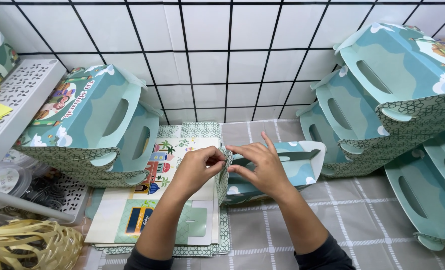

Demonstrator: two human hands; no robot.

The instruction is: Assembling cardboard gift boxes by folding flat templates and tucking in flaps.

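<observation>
A teal printed cardboard gift box lies on its side on the checked cloth, partly folded, its handle flap pointing right. My left hand pinches the patterned end flap of this box at its left edge. My right hand rests on the box's top just right of that flap, thumb and forefinger on the same edge, other fingers spread. Under my left forearm lies a stack of flat unfolded box sheets.
Finished teal boxes are piled at the left and at the right. A white perforated shelf stands at far left, a woven basket at bottom left. A tiled wall closes the back.
</observation>
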